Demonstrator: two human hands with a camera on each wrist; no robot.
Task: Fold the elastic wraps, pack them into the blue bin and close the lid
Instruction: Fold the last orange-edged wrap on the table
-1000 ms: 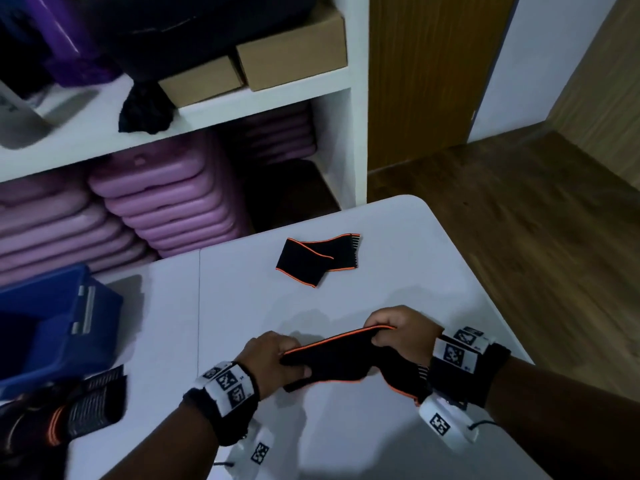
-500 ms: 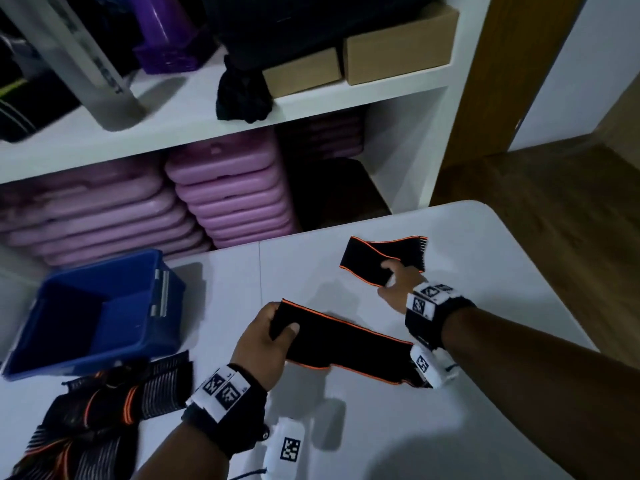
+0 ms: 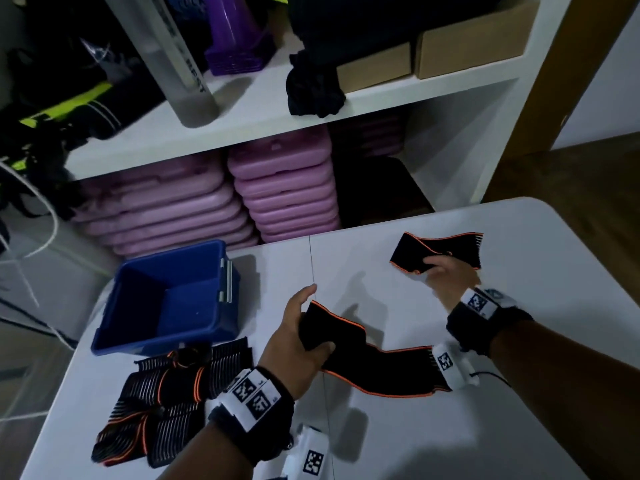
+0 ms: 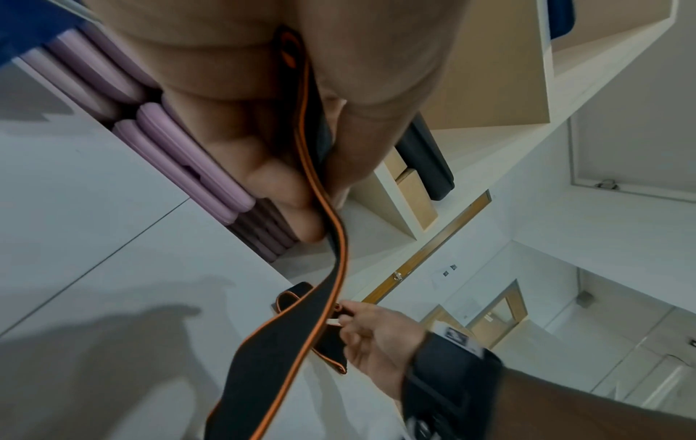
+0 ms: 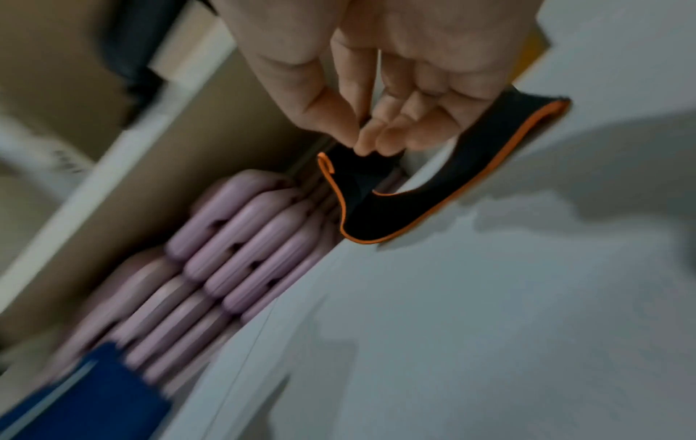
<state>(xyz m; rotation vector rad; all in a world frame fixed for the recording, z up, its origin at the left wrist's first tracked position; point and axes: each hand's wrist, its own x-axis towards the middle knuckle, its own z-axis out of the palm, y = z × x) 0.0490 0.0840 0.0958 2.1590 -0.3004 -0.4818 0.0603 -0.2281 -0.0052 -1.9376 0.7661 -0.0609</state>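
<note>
My left hand [image 3: 304, 336] grips one end of a long black wrap with orange edging [image 3: 388, 370]; the rest trails right across the white table [image 3: 398, 438]. The same wrap [image 4: 301, 330] hangs from my left hand [image 4: 286, 166] in the left wrist view. My right hand [image 3: 446, 275] pinches a second, folded black-and-orange wrap [image 3: 440, 249] at the far right of the table; thumb and fingertips [image 5: 373, 140] hold this folded wrap [image 5: 425, 196] lifted at one side. The blue bin [image 3: 166, 299] stands open and empty at the left. No lid shows.
A pile of several striped black-and-orange wraps [image 3: 162, 396] lies in front of the bin. Behind the table stands a white shelf [image 3: 277, 109] with stacked purple cases [image 3: 287, 188], cardboard boxes [image 3: 471, 39] and dark gear. Wooden floor lies off the table's right edge.
My right hand let go of the long wrap, reached to the far folded wrap and pinched it. The left hand keeps its end; the head view swung left, showing the bin.
</note>
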